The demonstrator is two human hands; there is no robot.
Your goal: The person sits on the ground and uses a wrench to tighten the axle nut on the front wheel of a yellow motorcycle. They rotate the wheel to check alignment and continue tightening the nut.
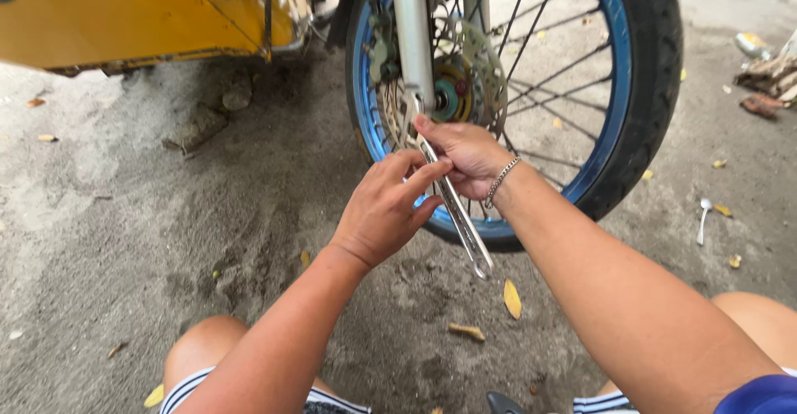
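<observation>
Both hands meet at centre frame, just below the wheel hub. Left hand (386,206) pinches the mid-shaft of a long metal wrench (452,202) w/ thumb and forefinger, other fingers curled narrow. Right hand (465,156) wraps the upper shaft, thumb pressed up near the fork leg (413,32); a chain bracelet (501,180) sits on that wrist. Wrench runs diagonal, upper end at the axle area, lower open end hanging free toward lower centre. Its upper head is hidden behind the fingers and fork, so can't tell what it grips.

Hub (452,94) and brake disc (481,69) are partly covered by the fork leg and spokes; detail hard to make out. Wheel top is cut off by the frame edge: blue rim (614,65), black tyre (656,82). Yellow body panel (124,11) fills upper left, also cut off, w/ a dark mark at the far left edge, only partly seen.

Ground (124,215) is grey, sandy concrete w/ dry yellow leaves (512,298) scattered lower centre. A spoon (703,219) lies right of the tyre, well apart. Debris pile (768,82) at upper right, blurry. Knees and striped shorts (332,401) show along the bottom edge.
</observation>
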